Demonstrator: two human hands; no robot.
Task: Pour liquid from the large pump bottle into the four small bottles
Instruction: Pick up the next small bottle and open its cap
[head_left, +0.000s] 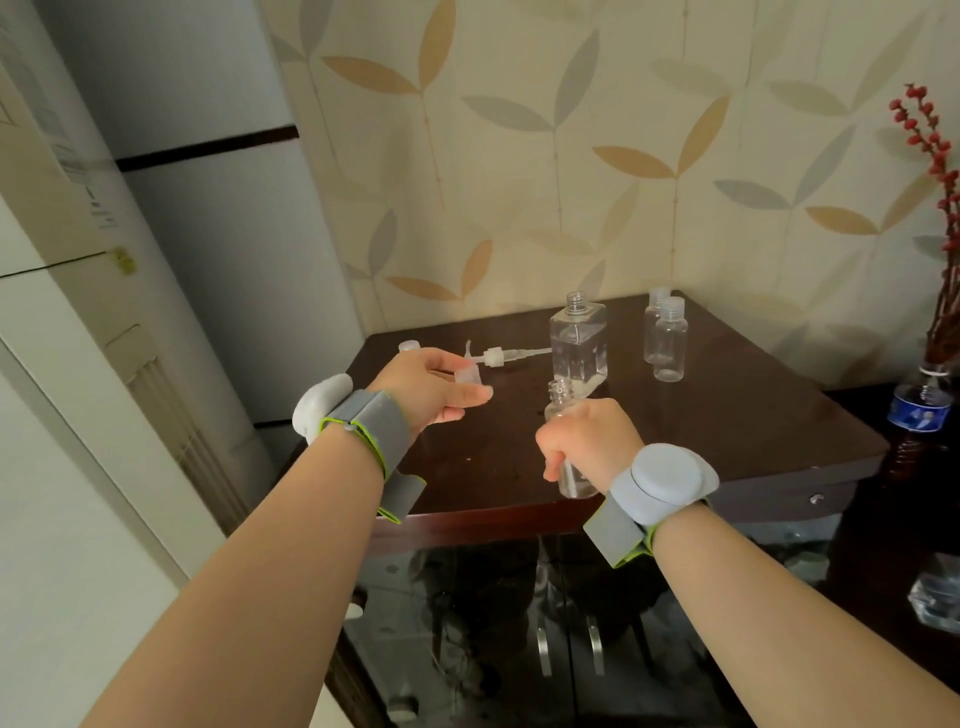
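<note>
Large bottle (578, 343) upright on table (727, 431), uncapped, part full of clear liquid. Pump (498, 356) lies flat just left of it. Right hand (584, 441) grips an open small bottle (563, 441) in front of it. Left hand (431, 387) holds a small cap (469, 375). Two capped small bottles (665, 335) stand to its right.

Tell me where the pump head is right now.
In the head view, the pump head lies on its side on the dark table, left of the large bottle, just beyond the left hand.
</note>
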